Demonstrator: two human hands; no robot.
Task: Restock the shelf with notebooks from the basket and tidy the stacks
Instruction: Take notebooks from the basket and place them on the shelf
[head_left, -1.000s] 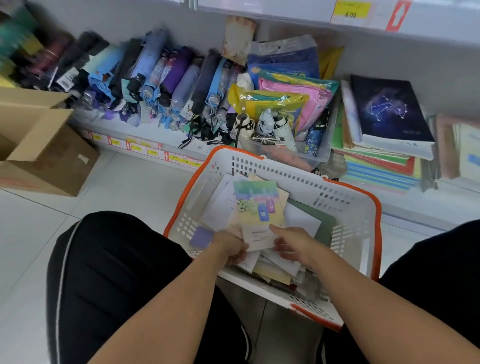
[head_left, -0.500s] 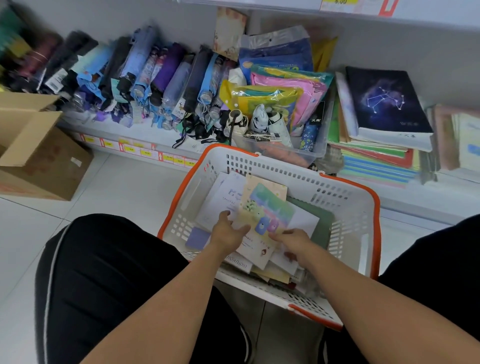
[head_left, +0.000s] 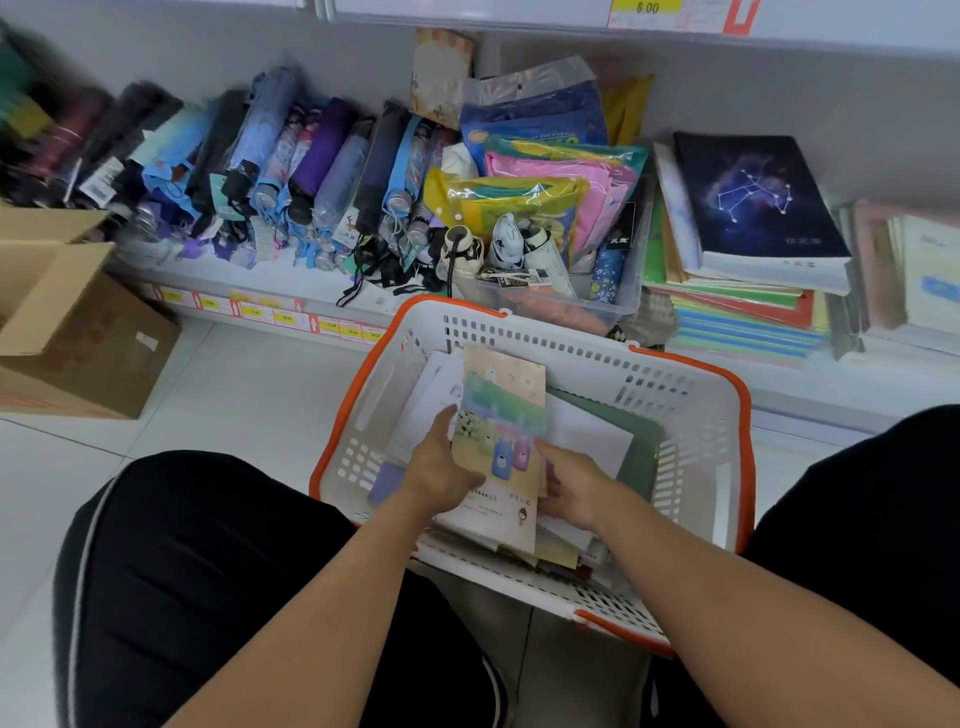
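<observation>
We have the pastel notebooks (head_left: 500, 436) gathered in the basket (head_left: 675, 374), left hand (head_left: 439, 467) and right hand (head_left: 569, 486) curled on either edge – likely squaring them for the shelf stack (head_left: 748, 291) beyond, where the clear bin of umbrellas (head_left: 545, 296) crowds the way.

left-end umbrellas (head_left: 47, 135) motion-blurred | cardboard box (head_left: 67, 322) cut off at left edge | right-side stack (head_left: 914, 270) blurry, runs off frame | price tags (head_left: 291, 317) too tiny to read
</observation>
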